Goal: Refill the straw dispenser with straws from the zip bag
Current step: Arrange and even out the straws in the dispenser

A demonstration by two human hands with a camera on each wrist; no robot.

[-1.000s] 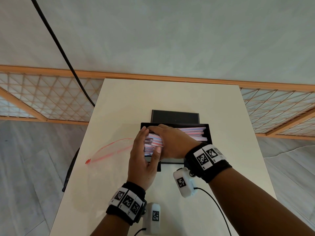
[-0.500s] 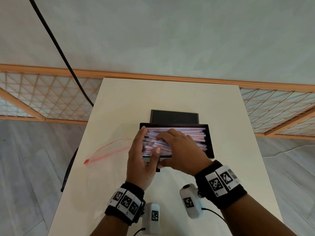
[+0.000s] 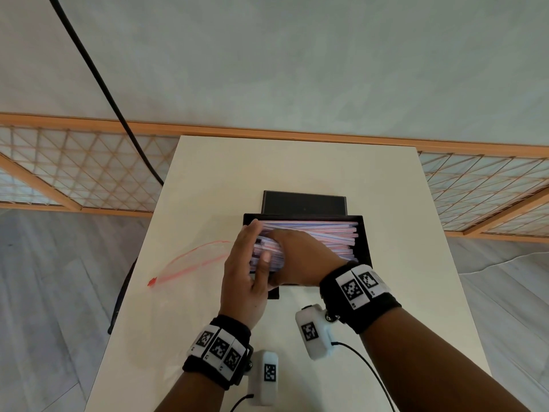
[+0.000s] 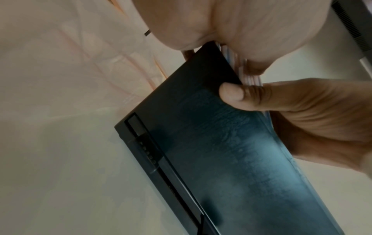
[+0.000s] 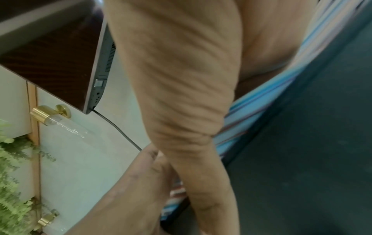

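Note:
The black straw dispenser (image 3: 364, 237) stands open in the middle of the table, filled with pink and blue striped straws (image 3: 323, 231). My left hand (image 3: 253, 248) stands upright against its left end, fingers straight along the straw ends. Its thumb (image 4: 231, 93) presses the dispenser's front wall (image 4: 211, 143). My right hand (image 3: 297, 254) lies palm down on the left part of the straws (image 5: 251, 111), its fingertips hidden behind the left hand. The clear zip bag (image 3: 193, 260) with a red zip lies flat on the table, left of the dispenser.
The dispenser's black lid (image 3: 304, 202) lies just behind it. The cream table (image 3: 297, 162) is narrow, with floor on both sides. A black cable (image 3: 104, 84) hangs at the far left. A wooden lattice rail (image 3: 74, 173) runs along the wall.
My right hand slid to the right over the straws, then came back to their left end. The left hand stayed at the dispenser's left end.

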